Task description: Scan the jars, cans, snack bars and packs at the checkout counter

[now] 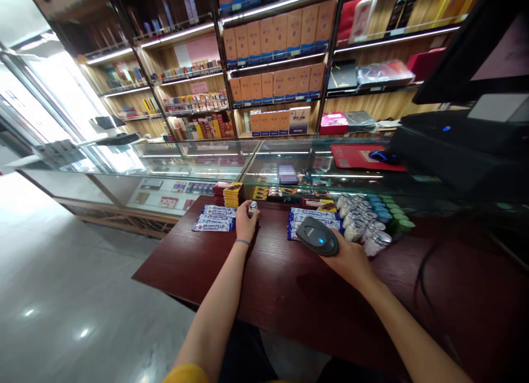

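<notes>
My left hand (247,220) is closed around a small jar (253,206) with a silvery lid, at the far side of the dark red table (268,267). Just left of it lie several blue-and-white wrapped packets (215,218) and a stack of yellow-and-red boxes (228,194). A black barcode scanner (317,237) with a lit blue spot is gripped in my right hand (349,256). Beneath and behind the scanner are more blue-and-white packets (303,215). Several silver-lidded jars (357,220) stand to the right, beside green-lidded containers (399,215).
A glass display counter (198,157) runs behind the table. On it are a red mat (351,156) with a mouse (384,156). A dark monitor (463,52) looms at right, and a cable (422,278) hangs over the table's right side. Stocked shelves (275,63) line the wall.
</notes>
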Demonstrator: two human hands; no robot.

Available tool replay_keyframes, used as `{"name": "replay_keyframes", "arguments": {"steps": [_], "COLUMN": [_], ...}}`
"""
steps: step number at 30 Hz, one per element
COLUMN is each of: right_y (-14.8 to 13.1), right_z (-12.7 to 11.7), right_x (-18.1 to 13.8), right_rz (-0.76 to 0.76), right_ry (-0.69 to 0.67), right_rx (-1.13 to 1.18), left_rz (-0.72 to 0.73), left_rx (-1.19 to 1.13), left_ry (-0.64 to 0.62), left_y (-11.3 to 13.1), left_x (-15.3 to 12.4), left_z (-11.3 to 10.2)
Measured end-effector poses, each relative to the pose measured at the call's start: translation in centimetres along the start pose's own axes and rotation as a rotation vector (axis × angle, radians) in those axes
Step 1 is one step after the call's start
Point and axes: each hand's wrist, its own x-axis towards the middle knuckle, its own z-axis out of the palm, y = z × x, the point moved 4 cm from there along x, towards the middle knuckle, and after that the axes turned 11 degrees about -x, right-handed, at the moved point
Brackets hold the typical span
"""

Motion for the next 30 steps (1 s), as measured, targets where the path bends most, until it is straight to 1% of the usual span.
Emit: {"name": "replay_keyframes", "arguments": {"steps": [2, 4, 7, 9, 12, 14, 16, 19, 22, 26, 30], "right_y": [0.3, 0.5, 0.7, 0.7, 0.7, 0.8, 0.9, 1.2, 1.4, 1.4, 1.4], "right_z": [0.0, -0.1, -0.1, 0.0, 0.0, 0.0, 0.1, 0.3, 0.6, 1.0, 1.1], "right_x": [0.0, 0.0, -0.1, -0.2, -0.3, -0.3, -0.3, -0.4, -0.6, -0.7, -0.6], "right_rz": [0.008, 0.019, 0.01, 0.002, -0.007, -0.018, -0.025, -0.025, -0.044, -0.054, -0.014], "right_ry": [0.02, 0.04, 0.05, 0.049, 0.044, 0.04, 0.037, 0.04, 0.046, 0.047, 0.04], "right_rx": [-0.003, 0.0, 0.025, 0.038, 0.044, 0.054, 0.074, 0.125, 0.176, 0.165, 0.134], "left_rz": [-0.013, -0.018, 0.02, 0.054, 0.046, -0.006, -0.06, -0.104, -0.114, -0.066, -0.034], "left_rx": [0.005, 0.012, 0.068, 0.139, 0.237, 0.276, 0.294, 0.269, 0.201, 0.116, 0.072], "left_ry": [-0.037, -0.048, -0.008, -0.004, -0.072, -0.11, -0.123, -0.113, -0.075, -0.039, -0.054], "left_y": [-0.2, -0.2, 0.2, 0.7, 1.3, 1.1, 0.5, -0.6, -1.7, -2.4, -2.9], "left_x": [-0.3, -0.7, -1.2, -1.1, -0.3, 0.7, 1.9, 3.6, 4.5, 4.8, 4.9], "left_z": [0.1, 0.1, -0.1, -0.1, 0.3, 0.6, 0.8, 1.2, 1.7, 2.6, 3.1]}}
